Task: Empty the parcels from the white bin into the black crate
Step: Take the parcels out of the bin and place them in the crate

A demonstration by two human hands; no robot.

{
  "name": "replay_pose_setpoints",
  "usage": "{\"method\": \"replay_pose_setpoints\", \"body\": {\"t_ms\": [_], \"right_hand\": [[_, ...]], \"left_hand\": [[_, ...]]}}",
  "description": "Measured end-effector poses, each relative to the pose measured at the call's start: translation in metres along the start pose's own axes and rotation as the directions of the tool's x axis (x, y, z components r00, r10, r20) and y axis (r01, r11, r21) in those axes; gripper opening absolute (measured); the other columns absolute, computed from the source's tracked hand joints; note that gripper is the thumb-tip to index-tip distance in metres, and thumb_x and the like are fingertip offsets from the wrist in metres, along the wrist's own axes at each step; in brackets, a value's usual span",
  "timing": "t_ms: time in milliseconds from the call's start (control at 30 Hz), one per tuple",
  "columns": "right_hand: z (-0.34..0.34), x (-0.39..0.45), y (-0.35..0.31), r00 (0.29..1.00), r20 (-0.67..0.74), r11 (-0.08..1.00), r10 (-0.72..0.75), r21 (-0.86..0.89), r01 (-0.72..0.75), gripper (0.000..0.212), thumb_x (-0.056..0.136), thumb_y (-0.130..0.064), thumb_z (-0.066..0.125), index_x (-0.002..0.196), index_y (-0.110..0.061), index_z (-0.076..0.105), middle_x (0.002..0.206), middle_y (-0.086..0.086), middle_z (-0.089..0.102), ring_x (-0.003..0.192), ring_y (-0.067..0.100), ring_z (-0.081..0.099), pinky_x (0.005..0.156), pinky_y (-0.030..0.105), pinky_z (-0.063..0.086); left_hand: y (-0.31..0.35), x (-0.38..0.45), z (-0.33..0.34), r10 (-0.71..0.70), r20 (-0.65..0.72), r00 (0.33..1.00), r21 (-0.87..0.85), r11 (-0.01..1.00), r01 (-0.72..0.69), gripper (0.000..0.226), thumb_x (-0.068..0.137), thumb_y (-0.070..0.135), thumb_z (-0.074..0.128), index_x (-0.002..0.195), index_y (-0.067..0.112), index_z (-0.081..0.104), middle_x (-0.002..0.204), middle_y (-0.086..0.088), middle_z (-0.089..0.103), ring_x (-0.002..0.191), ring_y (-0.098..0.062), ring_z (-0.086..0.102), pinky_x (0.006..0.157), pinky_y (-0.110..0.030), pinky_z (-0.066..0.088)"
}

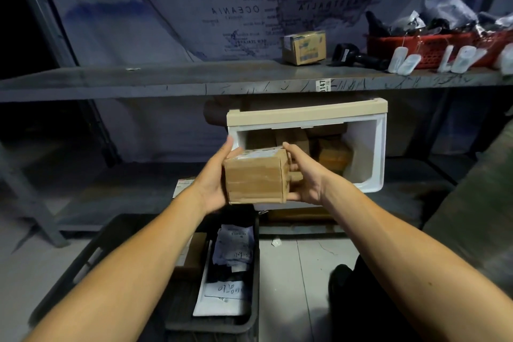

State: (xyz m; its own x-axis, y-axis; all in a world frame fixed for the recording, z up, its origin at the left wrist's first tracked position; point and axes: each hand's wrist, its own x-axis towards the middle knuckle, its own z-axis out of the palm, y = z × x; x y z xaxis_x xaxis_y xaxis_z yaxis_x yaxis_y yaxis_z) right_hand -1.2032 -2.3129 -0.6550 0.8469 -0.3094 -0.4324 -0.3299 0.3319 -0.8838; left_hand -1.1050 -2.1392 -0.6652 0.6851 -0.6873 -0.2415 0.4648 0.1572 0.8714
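A taped brown cardboard parcel (254,178) with a white label on top is held between both hands in front of the white bin (373,147). My left hand (215,178) grips its left side, thumb up along the edge. My right hand (306,175) holds its right side with the fingers curled round the back. The bin has a beige rim, sits on the lower shelf and holds several more brown parcels (330,153). Below my arms on the floor stands the black crate (251,322), with white and grey mail bags (230,283) inside.
A grey metal shelf (194,83) runs across above the bin, carrying a small printed carton (304,47), a black barcode scanner (352,57) and a red basket (433,47) of tagged bags. A map cloth hangs behind. Bare floor (294,272) lies right of the crate.
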Motion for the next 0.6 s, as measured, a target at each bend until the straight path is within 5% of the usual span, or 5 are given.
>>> {"method": "replay_pose_setpoints", "body": {"t_ms": [133,300,600], "right_hand": [[-0.007,0.007,0.004,0.995,-0.076,0.998,0.061,-0.01,-0.062,0.052,0.095,-0.062,0.055,0.12,-0.017,0.057,0.108,0.011,0.065,0.094,0.022,0.068,0.052,0.029,0.059],[-0.012,0.013,0.007,0.987,-0.148,0.959,0.06,-0.265,-0.098,0.067,0.095,-0.073,0.04,0.117,-0.013,0.06,0.083,0.007,0.066,0.058,0.013,0.059,0.039,0.018,0.043],[-0.014,0.014,0.006,0.997,-0.08,0.98,-0.022,-0.198,0.005,0.054,0.098,-0.066,0.045,0.113,-0.016,0.057,0.105,0.013,0.061,0.086,0.025,0.065,0.048,0.026,0.054]], "left_hand": [[-0.001,-0.005,-0.006,-0.027,0.086,0.996,0.069,0.997,0.021,0.066,0.077,0.058,0.066,0.13,0.019,0.063,0.128,-0.017,0.067,0.12,-0.033,0.063,0.104,-0.052,0.048],[-0.001,-0.005,-0.008,-0.015,-0.159,0.987,0.163,0.986,0.041,0.063,0.08,0.07,0.063,0.128,0.028,0.061,0.125,-0.017,0.064,0.116,-0.037,0.059,0.079,-0.059,0.058],[-0.002,0.0,-0.012,-0.017,-0.215,0.976,0.027,0.999,0.023,0.052,0.086,0.056,0.068,0.126,0.024,0.062,0.122,-0.018,0.066,0.113,-0.038,0.064,0.087,-0.062,0.056]]}}
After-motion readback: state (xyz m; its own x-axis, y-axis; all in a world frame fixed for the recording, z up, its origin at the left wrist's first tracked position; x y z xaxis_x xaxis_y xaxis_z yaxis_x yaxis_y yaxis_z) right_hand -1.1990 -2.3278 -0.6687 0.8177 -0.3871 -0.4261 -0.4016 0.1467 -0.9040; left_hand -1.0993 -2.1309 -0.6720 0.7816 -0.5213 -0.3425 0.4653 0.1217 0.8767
